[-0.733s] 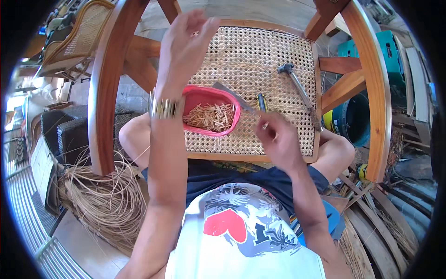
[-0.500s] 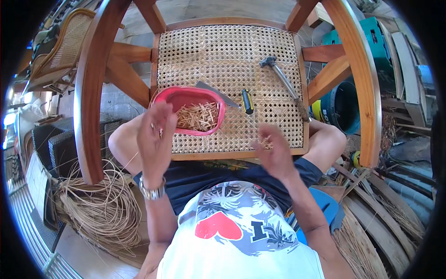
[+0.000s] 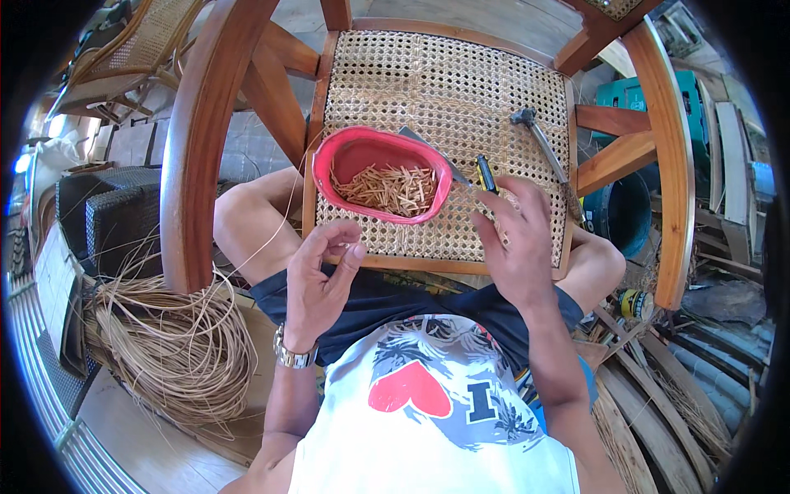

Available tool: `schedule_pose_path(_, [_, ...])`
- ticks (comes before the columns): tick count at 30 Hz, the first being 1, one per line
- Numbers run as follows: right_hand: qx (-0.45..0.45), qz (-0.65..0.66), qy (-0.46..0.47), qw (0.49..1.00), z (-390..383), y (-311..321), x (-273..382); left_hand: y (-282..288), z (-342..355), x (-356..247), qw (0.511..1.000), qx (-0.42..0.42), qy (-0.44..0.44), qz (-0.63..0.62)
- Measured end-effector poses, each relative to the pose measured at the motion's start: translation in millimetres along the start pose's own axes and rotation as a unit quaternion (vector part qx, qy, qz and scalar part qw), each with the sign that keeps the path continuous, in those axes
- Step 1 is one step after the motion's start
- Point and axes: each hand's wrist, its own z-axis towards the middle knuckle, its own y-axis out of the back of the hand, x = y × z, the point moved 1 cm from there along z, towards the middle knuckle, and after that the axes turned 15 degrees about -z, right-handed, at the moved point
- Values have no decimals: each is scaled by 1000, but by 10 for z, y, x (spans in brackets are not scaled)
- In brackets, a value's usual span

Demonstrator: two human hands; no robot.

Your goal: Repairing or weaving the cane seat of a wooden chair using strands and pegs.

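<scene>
My left hand (image 3: 322,284) hovers over my lap just before the seat's front edge, fingers loosely curled and thumb apart, with nothing visible in it. My right hand (image 3: 522,243) is above the front right of the woven cane seat (image 3: 411,74), fingers bent and spread, empty. Close to its fingertips lies a short black-and-yellow tool handle (image 3: 486,173). Beside that, a flat grey blade (image 3: 457,169) shows partly behind the tub's rim. The red oval tub (image 3: 325,169) holds many short wooden pegs (image 3: 393,189). A hammer (image 3: 543,140) rests at the seat's right.
Wooden chair legs (image 3: 202,148) rise on both sides. A coil of cane strands (image 3: 177,354) lies at the left, with one loose strand running up to the seat. At the right are a dark bucket (image 3: 621,214), a green crate (image 3: 629,95), a small can (image 3: 635,305) and wood strips (image 3: 642,412).
My left hand has moved down and away from the tub, its fingers curling. The right hand has risen toward the black-and-yellow handle. The whole view has shifted, placing the seat farther right.
</scene>
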Motion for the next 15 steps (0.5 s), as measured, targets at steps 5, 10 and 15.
schedule_pose_path(5, [177,-53,54,981,411,-394,308,62,65,13,1000,2,-23,-3])
schedule_pose_path(10, [126,-100,130,978,588,-543,385,189,-5,5,1000,4,-26,11])
schedule_pose_path(15, [153,-116,127,973,611,-562,436,281,-60,43,1000,1,-19,6])
